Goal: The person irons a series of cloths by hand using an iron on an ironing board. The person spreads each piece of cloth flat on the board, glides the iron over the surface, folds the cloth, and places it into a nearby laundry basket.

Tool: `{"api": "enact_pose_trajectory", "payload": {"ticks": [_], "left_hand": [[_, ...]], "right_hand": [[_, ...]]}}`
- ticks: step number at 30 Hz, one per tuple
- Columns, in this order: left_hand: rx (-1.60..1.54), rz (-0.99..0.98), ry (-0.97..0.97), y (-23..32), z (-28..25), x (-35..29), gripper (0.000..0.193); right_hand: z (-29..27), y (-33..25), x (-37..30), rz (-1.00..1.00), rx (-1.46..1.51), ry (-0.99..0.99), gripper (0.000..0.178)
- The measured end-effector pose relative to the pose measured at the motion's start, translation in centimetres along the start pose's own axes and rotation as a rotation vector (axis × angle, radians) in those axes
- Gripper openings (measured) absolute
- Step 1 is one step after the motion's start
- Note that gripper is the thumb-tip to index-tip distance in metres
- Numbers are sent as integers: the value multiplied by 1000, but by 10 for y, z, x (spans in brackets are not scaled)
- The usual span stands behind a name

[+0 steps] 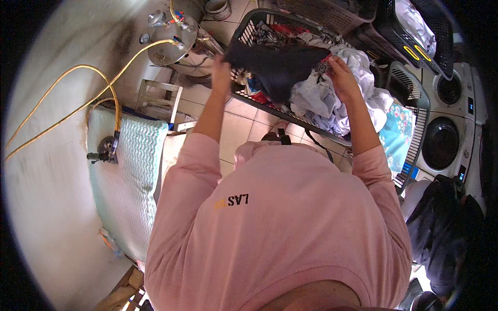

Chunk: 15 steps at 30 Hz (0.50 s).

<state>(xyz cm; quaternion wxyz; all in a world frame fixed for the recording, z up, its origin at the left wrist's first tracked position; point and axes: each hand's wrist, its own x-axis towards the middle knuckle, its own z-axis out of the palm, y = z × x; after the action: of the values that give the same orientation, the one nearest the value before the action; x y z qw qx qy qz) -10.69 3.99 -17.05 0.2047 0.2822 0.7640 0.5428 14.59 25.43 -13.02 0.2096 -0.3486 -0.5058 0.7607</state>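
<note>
A black piece of clothing (282,67) is stretched out between my two hands, above a dark plastic laundry basket (243,32). My left hand (221,76), somewhat blurred, is closed on its left end. Over on the other side, my right hand (342,76) pinches the end that has a red and patterned edge. White and pale crumpled laundry (316,97) fills the right half of the basket, below and beside my right hand. Red, patterned and darker clothes (282,32) lie behind the black piece, which hides part of the basket's contents.
To the right stands another basket (423,103) with a teal floral cloth (398,129), beside stacked front-loading machines (441,142). More dark baskets (332,13) crowd the back. At left are a padded ironing surface (124,176), an iron (107,149), a yellow hose (62,122) and a metal tank (174,44).
</note>
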Motion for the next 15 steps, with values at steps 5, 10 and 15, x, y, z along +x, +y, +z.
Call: {"api": "enact_pose_trajectory", "payload": {"ticks": [5,10,15], "left_hand": [[-916,-29,124,101,-29,-28,19],[-1008,-44,220,109,-28,-97,22],[-617,-483,-78,67,-19,-184,42]], "right_hand": [[-2,-44,-43,-154,400,55,23],[-1,-56,-83,-180,473,77,21],[46,-18,-151,-75,-208,-273,25]]}}
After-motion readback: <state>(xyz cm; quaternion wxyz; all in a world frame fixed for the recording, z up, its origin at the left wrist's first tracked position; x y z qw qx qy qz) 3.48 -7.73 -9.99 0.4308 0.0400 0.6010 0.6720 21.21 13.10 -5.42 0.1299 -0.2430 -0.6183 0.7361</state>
